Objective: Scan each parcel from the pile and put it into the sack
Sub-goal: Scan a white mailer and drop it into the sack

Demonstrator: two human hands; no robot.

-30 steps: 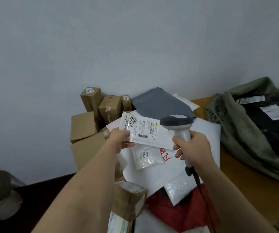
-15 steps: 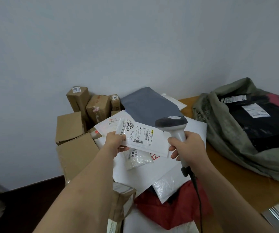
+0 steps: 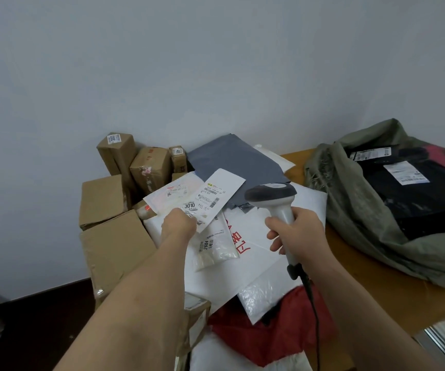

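centre frame: your left hand [image 3: 179, 223] pinches a white labelled parcel [image 3: 213, 199] over the pile; your right hand [image 3: 300, 231] grips the scanner [image 3: 274, 199]; sack [image 3: 355, 210] at right.

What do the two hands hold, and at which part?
The left hand pinches the flat white labelled envelope at its lower corner. The right hand grips the grey handheld barcode scanner by its handle.

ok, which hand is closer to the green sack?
Right. The right hand, holding the scanner, is just left of the green sack; the left hand is farther left, pinching the white envelope.
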